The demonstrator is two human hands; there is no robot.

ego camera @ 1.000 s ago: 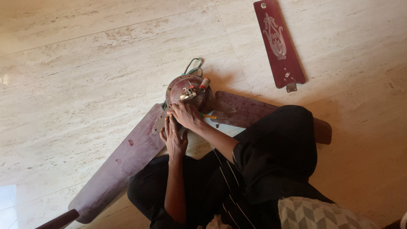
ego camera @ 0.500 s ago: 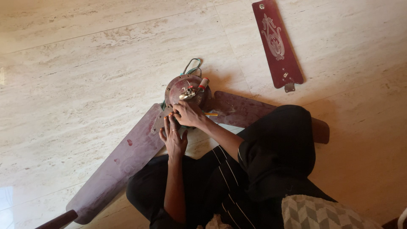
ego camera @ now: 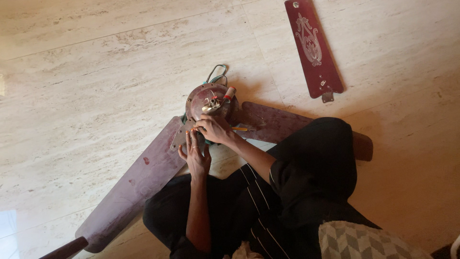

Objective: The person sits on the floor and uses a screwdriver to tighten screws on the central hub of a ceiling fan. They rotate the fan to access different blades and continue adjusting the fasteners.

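The left hand [ego camera: 195, 156] lies flat, fingers spread, on a fan blade [ego camera: 139, 184] to hold it still. The right hand [ego camera: 215, 129] pinches closed at the fan motor [ego camera: 208, 103] edge on the floor [ego camera: 96, 72]; what it grips is hidden.

No pkgs, labels, signs or screens visible, apparently.

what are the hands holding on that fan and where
The left hand lies flat on the blade bracket beside the fan motor. The right hand grips at the motor's near edge; what its fingers pinch cannot be told.
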